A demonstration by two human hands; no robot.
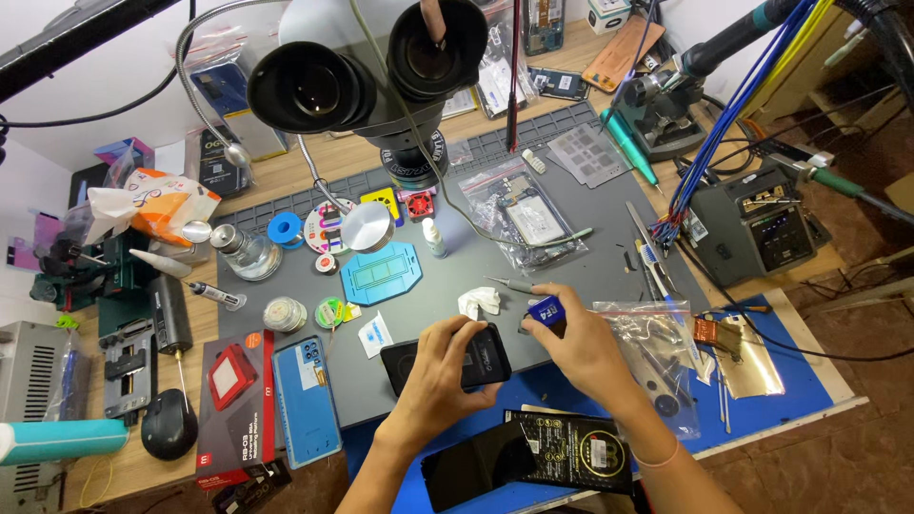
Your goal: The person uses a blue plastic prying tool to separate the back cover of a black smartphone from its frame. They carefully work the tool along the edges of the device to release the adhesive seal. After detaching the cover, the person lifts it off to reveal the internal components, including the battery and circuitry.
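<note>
Grey work mat [590,257], black phone [447,360] under left fingers [455,338], blue tool [547,311] pinched by right fingers [552,328]

Phone-repair workshop: microscope [367,71], soldering station [757,228], work mat [571,257].

Both forearms rise from the bottom of the frame toward its centre. The left hand [441,366] curls in a grip, and the right hand [581,347] pinches with thumb and fingertips.
</note>
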